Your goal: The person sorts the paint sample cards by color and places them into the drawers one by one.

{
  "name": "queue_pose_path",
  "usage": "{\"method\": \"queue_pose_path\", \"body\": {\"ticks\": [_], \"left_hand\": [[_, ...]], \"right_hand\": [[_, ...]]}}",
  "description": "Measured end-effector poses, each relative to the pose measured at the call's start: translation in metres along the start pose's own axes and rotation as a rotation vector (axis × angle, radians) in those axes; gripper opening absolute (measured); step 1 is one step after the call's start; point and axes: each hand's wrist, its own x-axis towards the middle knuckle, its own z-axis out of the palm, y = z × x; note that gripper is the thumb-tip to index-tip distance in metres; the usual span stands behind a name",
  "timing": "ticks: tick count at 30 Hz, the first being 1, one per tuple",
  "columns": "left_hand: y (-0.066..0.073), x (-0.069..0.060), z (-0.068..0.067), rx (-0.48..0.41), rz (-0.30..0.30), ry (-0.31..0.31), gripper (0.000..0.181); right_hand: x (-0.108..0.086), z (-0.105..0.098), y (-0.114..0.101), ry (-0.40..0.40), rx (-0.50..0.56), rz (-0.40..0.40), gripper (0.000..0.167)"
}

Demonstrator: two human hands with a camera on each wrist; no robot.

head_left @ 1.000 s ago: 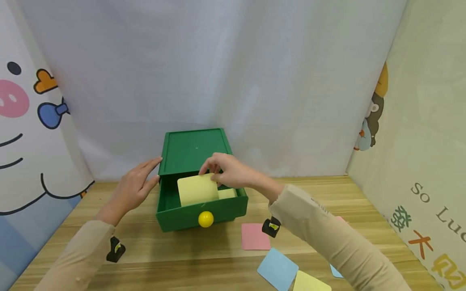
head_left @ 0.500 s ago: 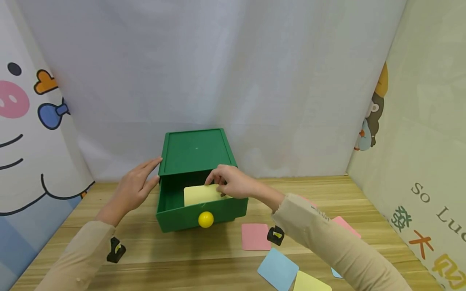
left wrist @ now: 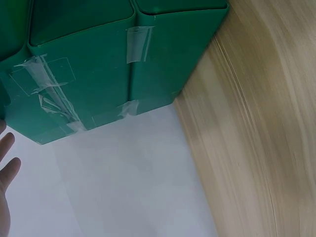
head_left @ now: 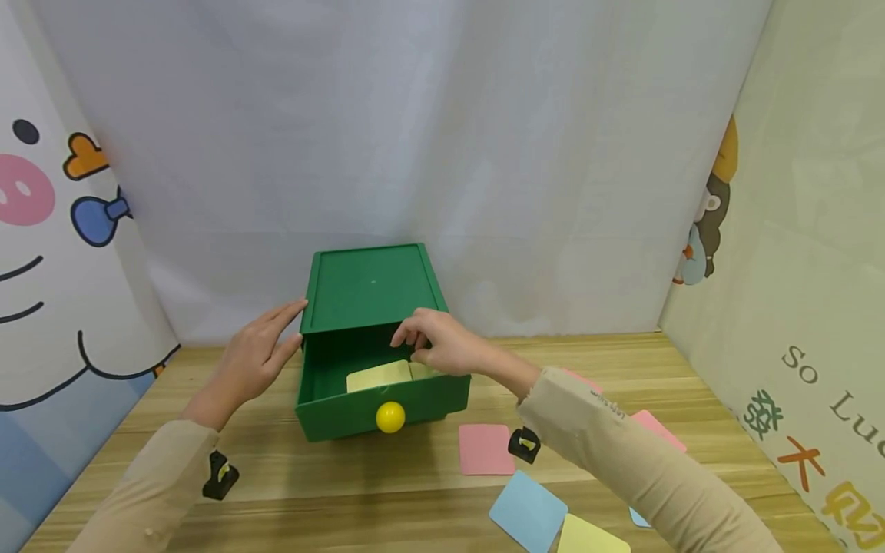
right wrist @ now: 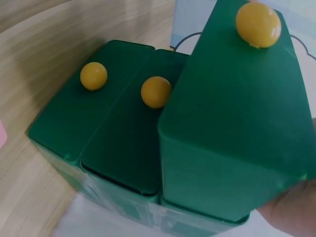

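A green drawer unit (head_left: 373, 284) stands on the table, its top drawer (head_left: 346, 415) pulled out by a yellow knob (head_left: 390, 417). Inside the drawer lies a pale yellow card (head_left: 379, 375), with another yellow card (head_left: 420, 371) to its right; the front wall hides their lower parts. Over the drawer's right side hovers my right hand (head_left: 442, 342), fingers loosely bent and apart from the card. My left hand (head_left: 259, 353) touches the unit's left side with straight fingers. In the left wrist view, its fingertips (left wrist: 9, 148) show beside the taped green side.
On the table (head_left: 373, 499), right of the unit, lie a pink card (head_left: 486, 449), a blue card (head_left: 528, 510) and a yellow card (head_left: 591, 536). More pink and blue cards show around the right sleeve. Lower drawers (right wrist: 98, 108) with yellow knobs are shut. A white curtain hangs behind.
My right hand has lowered the yellow card into the drawer and let go of it. The card has dropped lower behind the front wall. The left hand has stayed in place.
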Motion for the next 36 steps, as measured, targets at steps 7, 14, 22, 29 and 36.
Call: {"method": "queue_pose_path", "body": {"ticks": [7, 14, 22, 29, 36], "left_hand": [[0.000, 0.000, -0.001, 0.003, 0.001, 0.003, 0.045], [0.000, 0.000, -0.001, -0.004, -0.001, 0.006, 0.046], [0.000, 0.000, -0.001, -0.002, 0.001, 0.009, 0.045], [0.001, -0.001, 0.002, -0.004, 0.009, 0.010, 0.045], [0.000, -0.002, 0.004, -0.012, 0.005, 0.033, 0.044]], "right_hand": [[-0.007, -0.015, 0.003, 0.032, 0.082, -0.029, 0.021], [-0.023, -0.037, 0.008, 0.119, 0.155, -0.047, 0.022], [-0.075, -0.040, 0.016, 0.156, 0.160, 0.102, 0.027], [-0.146, -0.006, 0.038, 0.151, 0.119, 0.251, 0.049], [-0.205, 0.032, 0.057, 0.182, 0.120, 0.332, 0.055]]}}
